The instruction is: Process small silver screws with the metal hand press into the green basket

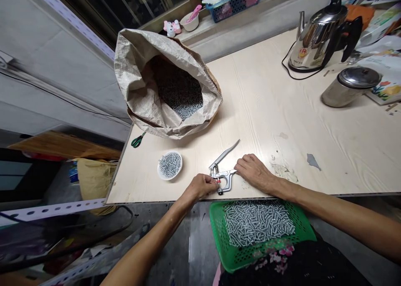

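Observation:
A pair of silver snap fastener pliers [226, 176] lies at the table's front edge, its upper handle raised and apart from the lower one. My right hand [254, 172] is closed around the end of the lower handle. At the jaw, the fingers of my left hand [203, 185] are pinched together beside a small red part; what they hold, if anything, is too small to name. Left of the pliers stands a white bowl [170, 165] full of small metal screw-like pieces. Below the table edge, a green basket [216, 231] holds many similar pieces.
A large woven sack [134, 72] of metal pieces stands open behind the bowl. Green-handled scissors [137, 141] lie near the left edge. An electric kettle [313, 43] with its cord and a metal canister [343, 89] stand at the right, beside plastic packages.

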A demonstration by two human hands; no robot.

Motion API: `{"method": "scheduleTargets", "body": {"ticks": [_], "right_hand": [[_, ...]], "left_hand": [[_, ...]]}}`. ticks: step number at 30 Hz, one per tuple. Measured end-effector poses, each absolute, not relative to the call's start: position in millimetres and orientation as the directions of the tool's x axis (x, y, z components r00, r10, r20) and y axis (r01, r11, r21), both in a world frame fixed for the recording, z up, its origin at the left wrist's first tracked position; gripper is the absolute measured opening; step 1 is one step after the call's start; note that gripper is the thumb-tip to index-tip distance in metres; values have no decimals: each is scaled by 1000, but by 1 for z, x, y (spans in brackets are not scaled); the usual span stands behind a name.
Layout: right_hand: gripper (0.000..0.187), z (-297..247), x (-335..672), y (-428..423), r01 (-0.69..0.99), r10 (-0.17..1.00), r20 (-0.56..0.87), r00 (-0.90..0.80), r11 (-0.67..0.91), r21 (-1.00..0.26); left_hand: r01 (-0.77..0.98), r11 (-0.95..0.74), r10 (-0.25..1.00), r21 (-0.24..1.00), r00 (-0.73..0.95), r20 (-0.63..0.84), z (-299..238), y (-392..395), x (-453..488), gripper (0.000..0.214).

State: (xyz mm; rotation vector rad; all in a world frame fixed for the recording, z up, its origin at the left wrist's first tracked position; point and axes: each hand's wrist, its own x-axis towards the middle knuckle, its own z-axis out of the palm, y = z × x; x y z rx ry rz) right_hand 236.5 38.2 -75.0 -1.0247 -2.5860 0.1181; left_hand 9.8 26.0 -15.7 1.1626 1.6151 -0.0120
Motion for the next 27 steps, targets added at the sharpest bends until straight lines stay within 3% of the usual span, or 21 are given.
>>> {"method": "scheduleTargets", "body": {"ticks": [6, 10, 13, 16, 21, 23, 27], "right_hand": [[16, -61, 240, 46, 622, 697, 266, -666, 716, -317], [16, -55, 232, 76, 676, 694, 272, -666, 716, -173], [18, -56, 224, 99, 632, 624, 242, -743, 773, -54], [25, -57, 219, 111, 604, 589, 237, -773, 797, -13], [19, -53, 226, 109, 626, 651, 160, -742, 758, -185], [32, -52, 236, 104, 627, 679, 149, -719, 726, -282], [92, -53, 262, 92, 578, 653, 129, -746, 732, -362]], "left_hand": [[616, 548, 674, 566, 75, -735, -16, 10, 18, 25], [601, 547, 695, 583, 63, -716, -16, 5, 22, 23], [604, 555, 702, 572, 30, -712, -17, 4, 23, 22], [604, 563, 697, 563, 18, -717, -18, 4, 24, 23], [601, 565, 686, 566, 39, -727, -20, 5, 23, 26], [593, 569, 687, 570, 39, -726, -21, 4, 23, 27], [584, 572, 695, 576, 28, -719, -22, 3, 24, 26]]}}
